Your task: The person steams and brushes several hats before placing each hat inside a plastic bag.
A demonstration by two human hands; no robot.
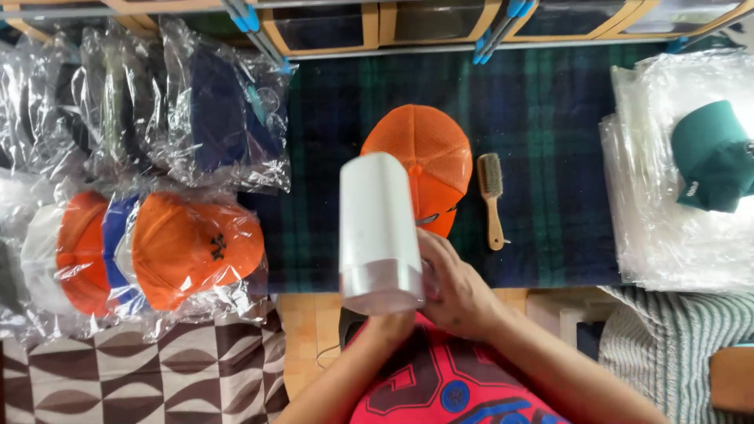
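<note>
Table [542,157] covered in dark green/navy plaid cloth. Lying on it: orange mesh-back cap [428,157] at centre, wooden-handled brush [492,200] just right of the cap, not touching it. Left side: bagged caps in clear plastic, dark ones [212,110] at the back, orange bagged cap [192,247] and a few more near the front edge. Right side: stack of clear plastic bags [667,235] with a green cap [711,157] on top.
</note>
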